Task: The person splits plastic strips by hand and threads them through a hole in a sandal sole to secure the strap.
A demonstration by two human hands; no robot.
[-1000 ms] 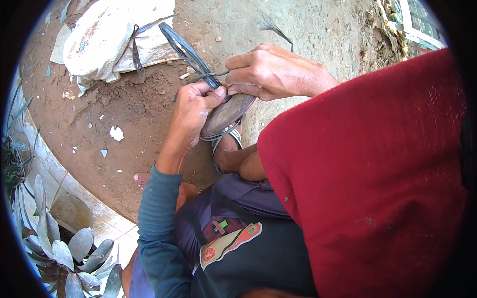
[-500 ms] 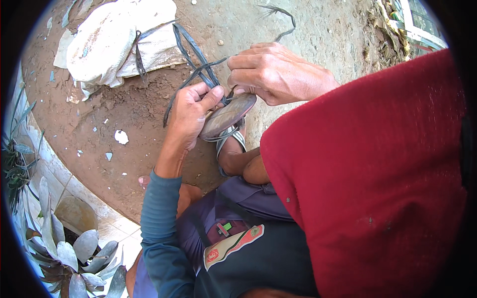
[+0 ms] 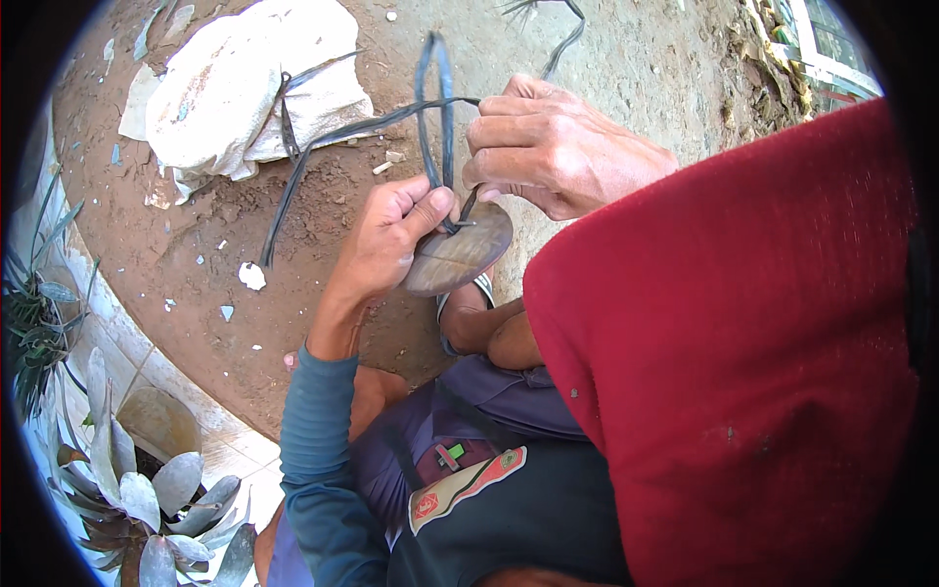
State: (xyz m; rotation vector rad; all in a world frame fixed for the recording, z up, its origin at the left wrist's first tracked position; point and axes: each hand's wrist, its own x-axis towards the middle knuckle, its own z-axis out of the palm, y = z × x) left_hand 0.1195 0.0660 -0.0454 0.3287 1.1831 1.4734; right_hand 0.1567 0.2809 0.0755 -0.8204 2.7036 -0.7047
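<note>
My left hand (image 3: 391, 230) is closed at the edge of a round wooden disc (image 3: 455, 259), its thumb pressing where a black plastic strap (image 3: 447, 127) meets the disc. The strap rises there in a narrow upright loop. On the other side, my right hand (image 3: 562, 147) pinches a part of the strap just above the disc; its fingertips are partly hidden. One strap length runs leftward from my right hand behind the loop and hangs down. Another frayed length stretches away beyond that hand. A thin pale piece lies across the strap at the disc's face.
A dirty white sack (image 3: 225, 93) lies on the bare soil at the far left. White tiles (image 3: 210, 421) edge the soil, with potted plants (image 3: 156, 499) at lower left. A red cloth or sleeve (image 3: 724, 342) covers much of the right side. My sandalled foot (image 3: 474, 303) is below the disc.
The wooden disc has tilted so more of its flat face shows. The strap's loop now stands narrow and upright, and its loose length has swung left. Both hands have shifted slightly right.
</note>
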